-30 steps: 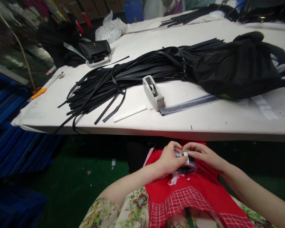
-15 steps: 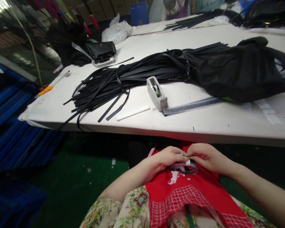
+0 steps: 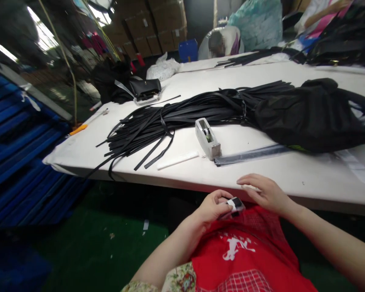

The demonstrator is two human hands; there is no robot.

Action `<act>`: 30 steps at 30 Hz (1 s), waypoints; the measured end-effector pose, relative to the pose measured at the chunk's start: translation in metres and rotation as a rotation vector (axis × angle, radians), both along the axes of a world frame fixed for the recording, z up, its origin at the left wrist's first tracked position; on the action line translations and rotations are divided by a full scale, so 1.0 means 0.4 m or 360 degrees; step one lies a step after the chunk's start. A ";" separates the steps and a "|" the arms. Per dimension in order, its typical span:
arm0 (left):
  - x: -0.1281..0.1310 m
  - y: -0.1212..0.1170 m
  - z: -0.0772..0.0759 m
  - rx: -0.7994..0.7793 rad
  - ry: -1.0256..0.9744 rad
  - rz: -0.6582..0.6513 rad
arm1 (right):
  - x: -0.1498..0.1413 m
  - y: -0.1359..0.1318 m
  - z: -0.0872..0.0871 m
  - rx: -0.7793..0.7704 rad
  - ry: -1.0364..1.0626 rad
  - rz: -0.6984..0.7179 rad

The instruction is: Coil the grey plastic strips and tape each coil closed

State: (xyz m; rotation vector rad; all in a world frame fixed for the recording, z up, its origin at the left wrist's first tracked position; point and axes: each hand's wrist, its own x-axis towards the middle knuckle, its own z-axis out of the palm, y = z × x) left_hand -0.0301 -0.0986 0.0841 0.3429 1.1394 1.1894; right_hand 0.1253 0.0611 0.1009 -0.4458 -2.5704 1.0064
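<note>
Low in front of the red apron (image 3: 225, 239), my left hand (image 3: 213, 209) is closed around a small plastic-wrapped bundle (image 3: 237, 205), dark inside with a white band across it. My right hand (image 3: 266, 194) is apart from the bundle, at the table's front edge. A thin whitish strip (image 3: 252, 187) shows between its thumb and fingers; what it is exactly I cannot make out. Beyond the hands, a grey tape dispenser (image 3: 207, 140) stands on the white table (image 3: 182, 180). Beside it lie a plastic-wrapped dark strip (image 3: 249, 155) and a narrow white strip (image 3: 178, 160).
A long bundle of black straps (image 3: 185, 107) spans the table, some ends hanging over the front edge. To the right is a black fabric bag (image 3: 316, 115). A black handbag (image 3: 146, 88) and an orange-handled tool (image 3: 78, 129) are at left. Blue slatted stacks (image 3: 21, 162) stand beside the table.
My right hand has come away from the bundle and moved up to the table edge, with a whitish strip in its fingers. My left hand still holds the bundle. The view has tilted upward.
</note>
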 end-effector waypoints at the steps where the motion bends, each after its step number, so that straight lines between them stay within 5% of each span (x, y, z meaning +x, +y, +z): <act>1: -0.005 -0.005 0.000 0.0021 0.0048 0.0032 | -0.039 0.034 -0.003 0.0007 0.0059 -0.0101; 6: -0.001 -0.041 -0.034 0.0014 0.0234 0.0150 | -0.277 0.196 -0.027 -0.0255 0.0116 -0.0524; 12: 0.005 -0.077 -0.072 -0.0011 0.0357 0.0216 | -0.453 0.268 -0.064 -0.0579 0.0028 -0.0616; 18: 0.003 -0.077 -0.085 -0.0031 0.0353 0.0206 | -0.440 0.260 -0.049 -0.0804 0.0141 -0.0604; 24: 0.015 -0.064 -0.107 -0.0042 0.0415 0.0135 | -0.367 0.209 -0.015 -0.0675 0.0299 -0.0637; 30: 0.002 -0.044 -0.063 0.0070 0.0643 0.0262 | -0.297 0.147 -0.108 -0.0905 0.0051 -0.0761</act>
